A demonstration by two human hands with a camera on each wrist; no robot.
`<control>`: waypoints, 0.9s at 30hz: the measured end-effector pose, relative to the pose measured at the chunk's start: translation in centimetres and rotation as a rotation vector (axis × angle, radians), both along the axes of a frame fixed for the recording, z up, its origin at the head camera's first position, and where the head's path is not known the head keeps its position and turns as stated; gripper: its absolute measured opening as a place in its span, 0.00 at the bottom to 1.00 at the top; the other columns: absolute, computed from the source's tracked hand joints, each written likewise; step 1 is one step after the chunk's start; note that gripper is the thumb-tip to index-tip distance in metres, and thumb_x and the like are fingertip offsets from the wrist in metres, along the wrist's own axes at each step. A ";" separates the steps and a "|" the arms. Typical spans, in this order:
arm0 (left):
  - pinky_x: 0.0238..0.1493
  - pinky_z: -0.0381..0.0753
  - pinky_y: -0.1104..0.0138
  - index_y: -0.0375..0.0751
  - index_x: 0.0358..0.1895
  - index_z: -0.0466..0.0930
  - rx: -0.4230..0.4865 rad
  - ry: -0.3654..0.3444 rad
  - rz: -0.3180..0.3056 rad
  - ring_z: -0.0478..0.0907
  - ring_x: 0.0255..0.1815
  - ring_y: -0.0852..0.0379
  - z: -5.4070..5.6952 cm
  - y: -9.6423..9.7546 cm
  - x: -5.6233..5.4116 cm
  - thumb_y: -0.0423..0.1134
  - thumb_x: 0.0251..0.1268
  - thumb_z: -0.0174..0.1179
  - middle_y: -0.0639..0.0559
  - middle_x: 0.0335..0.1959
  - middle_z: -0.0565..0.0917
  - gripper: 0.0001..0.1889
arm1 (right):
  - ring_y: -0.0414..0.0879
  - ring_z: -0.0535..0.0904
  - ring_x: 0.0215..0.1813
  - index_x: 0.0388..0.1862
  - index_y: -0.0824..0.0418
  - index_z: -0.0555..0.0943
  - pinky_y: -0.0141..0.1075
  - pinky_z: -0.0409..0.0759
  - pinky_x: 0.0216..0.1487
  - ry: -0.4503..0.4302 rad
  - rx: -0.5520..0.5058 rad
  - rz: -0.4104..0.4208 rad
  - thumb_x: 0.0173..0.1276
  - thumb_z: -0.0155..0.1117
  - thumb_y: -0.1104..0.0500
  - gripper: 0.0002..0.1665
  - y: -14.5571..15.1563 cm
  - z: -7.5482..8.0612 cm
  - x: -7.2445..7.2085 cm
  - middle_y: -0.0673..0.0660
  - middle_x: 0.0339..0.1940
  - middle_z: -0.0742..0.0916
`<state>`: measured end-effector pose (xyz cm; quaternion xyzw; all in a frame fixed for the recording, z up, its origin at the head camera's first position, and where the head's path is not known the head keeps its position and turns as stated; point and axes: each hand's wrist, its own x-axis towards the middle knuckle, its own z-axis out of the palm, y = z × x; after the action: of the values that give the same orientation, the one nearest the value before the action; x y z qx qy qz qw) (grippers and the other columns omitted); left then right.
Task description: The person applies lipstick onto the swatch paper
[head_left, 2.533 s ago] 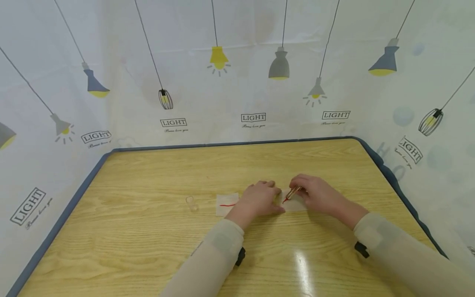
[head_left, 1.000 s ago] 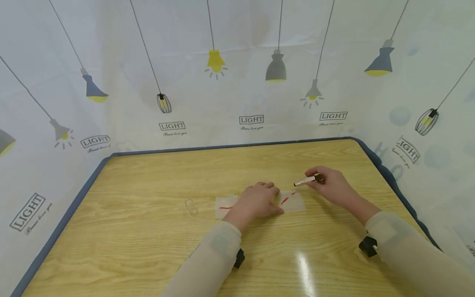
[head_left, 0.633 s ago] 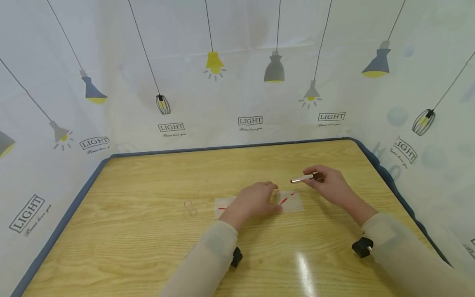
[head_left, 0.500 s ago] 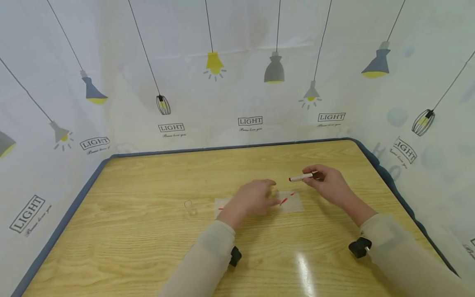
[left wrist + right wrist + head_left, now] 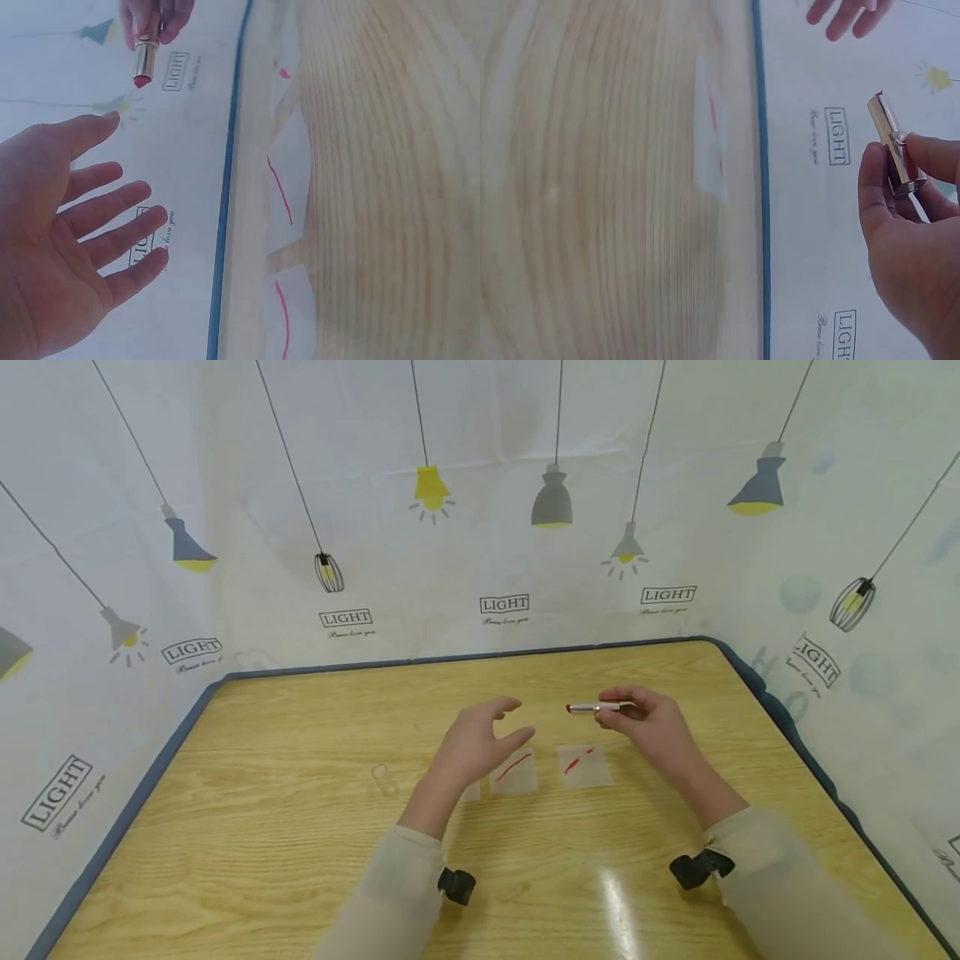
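My right hand [image 5: 651, 727] pinches a lipstick [image 5: 591, 707] above the table, its red tip pointing left. In the right wrist view the metallic tube of the lipstick [image 5: 894, 146] sits between thumb and fingers. My left hand [image 5: 474, 745] is raised with fingers spread and nothing in it, facing the lipstick, as the left wrist view of the left hand [image 5: 90, 225] shows. Below lie three pale paper squares in a row: the right square [image 5: 600, 772] has a broken red streak, the middle square [image 5: 517, 782] a slanted red line, and the left one [image 5: 472, 792] is mostly behind my left hand.
A small clear object with a thin outline [image 5: 384, 779] lies left of the squares. The wood-grain table [image 5: 300, 860] has a blue edge strip [image 5: 412, 661] along its back and sides. Beyond it hangs a pale sheet [image 5: 405, 552] printed with lamps.
The lipstick was earlier at the right square, where a red streak now shows. It has since lifted and swung to point left. My left hand has risen off the squares and moved left, uncovering the middle one.
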<state>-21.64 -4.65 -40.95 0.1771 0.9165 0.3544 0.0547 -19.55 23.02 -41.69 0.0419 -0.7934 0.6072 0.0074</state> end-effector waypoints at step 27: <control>0.49 0.87 0.65 0.44 0.62 0.85 0.921 -0.242 0.195 0.85 0.41 0.58 -0.8 -0.4 6.8 0.43 0.72 0.71 0.54 0.44 0.87 0.19 | 0.43 0.92 0.45 0.59 0.60 0.87 0.35 0.90 0.57 -0.195 -0.651 0.075 0.76 0.67 0.67 0.15 -8.2 1.0 6.7 0.51 0.46 0.90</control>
<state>-14.84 -5.00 -41.79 0.0539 0.6638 0.7447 0.0434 -12.84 14.79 -40.65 0.0080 -0.5530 0.8295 -0.0779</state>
